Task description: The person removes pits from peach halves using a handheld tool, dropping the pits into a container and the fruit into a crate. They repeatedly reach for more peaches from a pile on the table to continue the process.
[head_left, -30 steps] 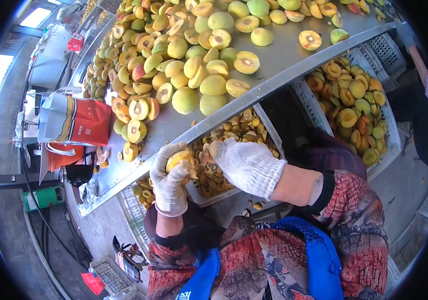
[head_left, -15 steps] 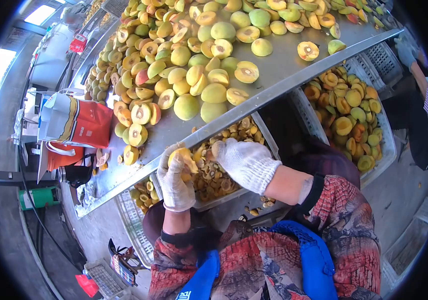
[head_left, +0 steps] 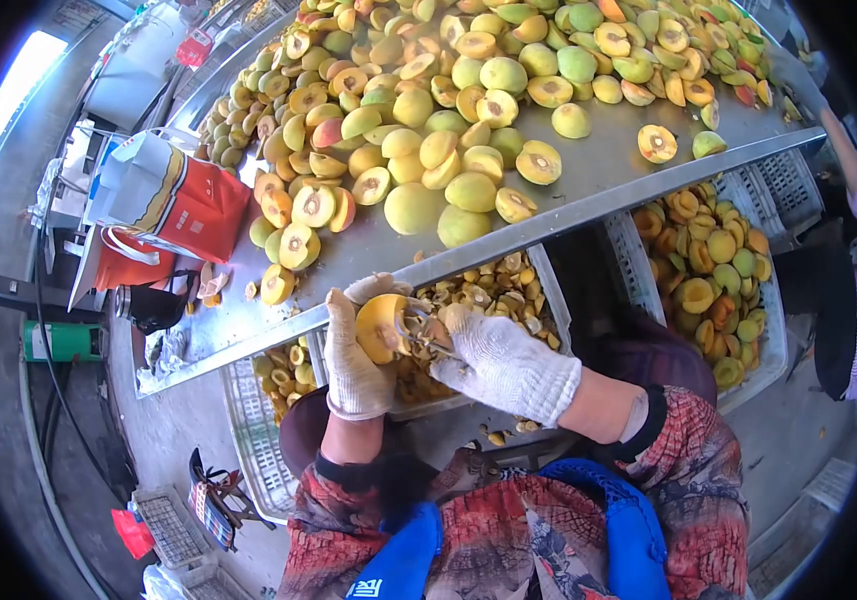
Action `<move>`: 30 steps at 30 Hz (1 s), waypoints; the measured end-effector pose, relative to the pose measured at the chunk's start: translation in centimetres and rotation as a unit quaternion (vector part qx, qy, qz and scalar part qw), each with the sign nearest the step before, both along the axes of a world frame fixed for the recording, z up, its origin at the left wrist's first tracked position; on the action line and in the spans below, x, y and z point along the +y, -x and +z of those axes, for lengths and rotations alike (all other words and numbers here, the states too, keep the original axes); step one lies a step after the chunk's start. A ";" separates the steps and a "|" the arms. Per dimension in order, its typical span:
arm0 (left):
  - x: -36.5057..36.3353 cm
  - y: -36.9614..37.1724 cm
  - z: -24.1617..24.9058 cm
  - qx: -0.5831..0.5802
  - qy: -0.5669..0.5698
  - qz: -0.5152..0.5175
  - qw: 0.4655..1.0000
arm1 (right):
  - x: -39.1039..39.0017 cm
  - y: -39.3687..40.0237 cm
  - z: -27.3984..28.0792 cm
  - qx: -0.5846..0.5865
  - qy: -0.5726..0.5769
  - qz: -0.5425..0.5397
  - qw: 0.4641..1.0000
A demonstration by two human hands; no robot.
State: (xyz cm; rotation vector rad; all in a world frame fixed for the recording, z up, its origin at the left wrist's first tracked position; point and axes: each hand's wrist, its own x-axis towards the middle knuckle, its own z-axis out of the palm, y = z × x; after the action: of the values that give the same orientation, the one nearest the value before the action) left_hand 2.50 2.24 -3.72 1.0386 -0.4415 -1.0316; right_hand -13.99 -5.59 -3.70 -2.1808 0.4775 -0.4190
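Note:
My left hand [head_left: 356,358], in a white knit glove, is closed around a yellow fruit half [head_left: 381,328] just below the table's front edge. Gloved too, my right hand [head_left: 508,362] grips a small metal tool [head_left: 426,332], whose looped end touches the fruit's right side. Part of the tool is hidden by the fingers. Under both hands, a crate of small cut pieces and pits [head_left: 514,290] shows. Many halved yellow-green fruits [head_left: 468,192] are heaped on the metal table [head_left: 588,205].
A crate of fruit halves [head_left: 713,262] stands at the right under the table, another [head_left: 286,375] at lower left. A red and white bag [head_left: 203,208] sits at the table's left end. Another person's arm [head_left: 841,150] shows at the far right.
The view has shifted, so the table appears lower and further right. My hands have come together, the fruit half is turned, and the metal tool now shows against it.

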 end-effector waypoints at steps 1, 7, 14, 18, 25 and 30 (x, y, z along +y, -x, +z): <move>0.0 0.3 0.0 -0.010 -0.015 0.004 1.000 | 0.2 -0.2 -0.4 -0.003 0.008 0.001 1.000; -0.3 2.0 0.8 -0.016 -0.042 0.037 0.998 | 1.2 -0.3 -1.1 -0.007 -0.015 -0.031 0.999; 0.1 2.7 1.6 -0.054 -0.057 0.043 0.996 | 1.7 -0.1 -1.0 0.016 -0.017 -0.016 1.000; 0.5 2.6 1.3 -0.138 -0.064 0.052 0.987 | 2.1 0.1 -1.8 -0.011 -0.012 -0.009 1.000; 1.2 2.3 1.2 -0.310 -0.098 0.041 0.945 | 2.5 0.0 -2.1 0.000 -0.084 0.023 0.996; 1.2 1.6 1.6 -0.399 -0.090 0.001 0.913 | 3.3 -0.1 -1.4 0.002 -0.188 0.014 0.982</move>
State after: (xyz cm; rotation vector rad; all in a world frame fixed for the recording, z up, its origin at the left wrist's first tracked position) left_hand 0.88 3.46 -2.10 1.6194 -1.0187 -0.6091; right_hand -13.92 -2.24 -5.08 -1.8210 0.4847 -0.2812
